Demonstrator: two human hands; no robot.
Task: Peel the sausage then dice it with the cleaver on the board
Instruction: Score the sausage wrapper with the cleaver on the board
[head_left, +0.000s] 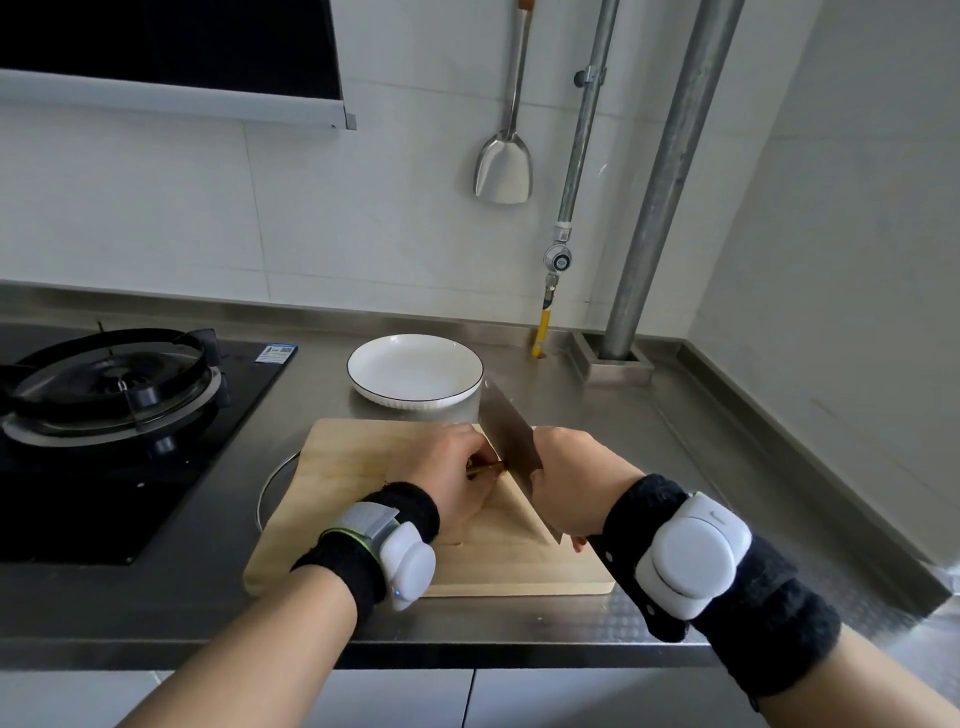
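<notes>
Grip: right hand (576, 483) wraps cleaver (509, 441) handle, left hand (452, 467) curls over sausage (488, 469) | Where: sausage mid cutting board (363, 467), blade on its exposed end | Step: probably trimming the end | Next: straight press, left hand kept clear

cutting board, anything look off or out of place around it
One thing: the cutting board lies with its left side over a round metal ring in the counter, so it may not sit flat there. Nothing looks spilled or damaged.
</notes>
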